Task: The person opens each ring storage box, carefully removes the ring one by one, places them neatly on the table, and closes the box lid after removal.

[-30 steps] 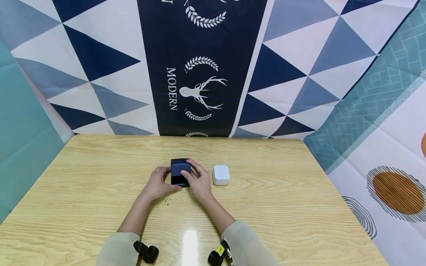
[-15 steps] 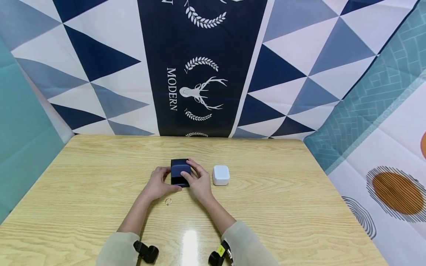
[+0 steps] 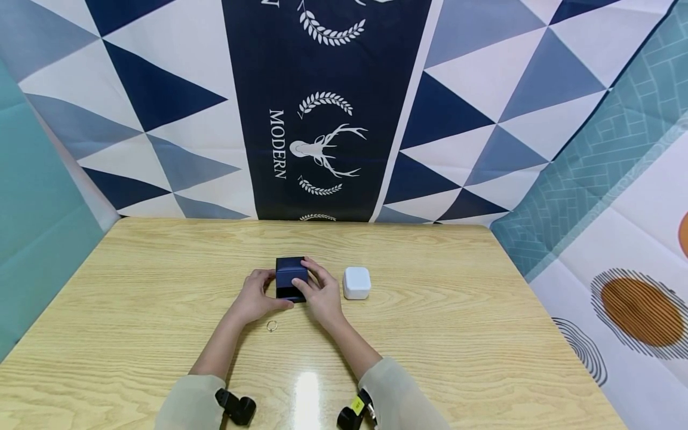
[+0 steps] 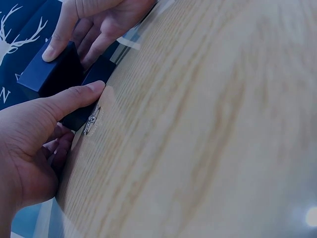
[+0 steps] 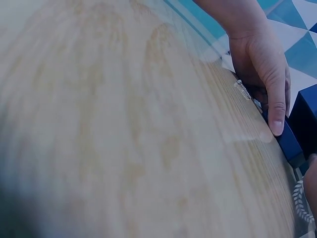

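Note:
A small dark blue box sits on the table between both hands, its upper part, the lid (image 3: 287, 272), standing raised and tilted over the low base (image 5: 290, 145). My left hand (image 3: 257, 297) grips the base from the left, thumb along its near side and fingers behind it. From the right, my right hand (image 3: 321, 292) pinches the lid, with the thumb on the near face and a fingertip at the top edge. In the left wrist view the lid (image 4: 52, 72) shows under the right thumb. A ring (image 3: 272, 326) with a sparkling stone lies just in front of the left hand.
A white rounded box (image 3: 357, 283) stands just right of the right hand. All of it is on a light wooden table (image 3: 457, 334). A patterned cloth (image 3: 317, 107) hangs behind the table's far edge.

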{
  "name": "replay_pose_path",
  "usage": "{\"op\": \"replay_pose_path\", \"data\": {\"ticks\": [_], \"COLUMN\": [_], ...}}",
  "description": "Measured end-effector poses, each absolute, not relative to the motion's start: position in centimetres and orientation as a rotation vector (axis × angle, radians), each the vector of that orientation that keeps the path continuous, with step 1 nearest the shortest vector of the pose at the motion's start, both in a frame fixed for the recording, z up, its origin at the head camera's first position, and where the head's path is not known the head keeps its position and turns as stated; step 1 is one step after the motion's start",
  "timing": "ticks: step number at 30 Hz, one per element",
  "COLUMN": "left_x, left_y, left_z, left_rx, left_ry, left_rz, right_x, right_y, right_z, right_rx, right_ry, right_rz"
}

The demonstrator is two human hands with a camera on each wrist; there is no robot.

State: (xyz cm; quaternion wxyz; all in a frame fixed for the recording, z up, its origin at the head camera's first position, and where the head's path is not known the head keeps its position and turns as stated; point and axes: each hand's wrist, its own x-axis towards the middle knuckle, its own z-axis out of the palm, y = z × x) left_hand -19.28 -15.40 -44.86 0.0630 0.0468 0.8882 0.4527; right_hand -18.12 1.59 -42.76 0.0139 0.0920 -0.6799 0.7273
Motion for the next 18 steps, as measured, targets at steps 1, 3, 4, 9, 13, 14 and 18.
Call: {"op": "replay_pose_path", "data": {"ticks": [1, 3, 4, 9, 13, 14, 18], "left_x": [-19.28, -19.28, -19.28, -19.3, -19.28, -19.27, -19.21], "left_y": [-15.39, -15.37, -15.36, -15.3, -15.28, -15.28, -15.28], "left_z": [-44.87, -44.87, -44.87, -44.86, -44.87, -44.86, -44.79], "left_rx": [0.142, 0.142, 0.142, 0.139, 0.133, 0.132, 0.133], "left_ry": [2.683, 2.683, 2.683, 2.674, 2.661, 2.661, 2.661], "left_rz": [1.368, 1.368, 1.368, 1.378, 1.388, 1.388, 1.391], "right_x": [-18.12, -18.11, -18.1, -18.06, -18.03, -18.04, -18.43], "right_y": [1.6, 1.64, 1.64, 1.64, 1.64, 1.63, 1.66], "right_z": [-42.76, -42.78, -42.79, -42.82, -42.81, -42.83, -43.53], "right_rx": [0.289, 0.291, 0.29, 0.283, 0.272, 0.273, 0.284], "right_ry": [-2.118, -2.116, -2.115, -2.107, -2.108, -2.105, -2.093], "right_rz": [2.264, 2.265, 2.266, 2.27, 2.276, 2.278, 2.281]}}
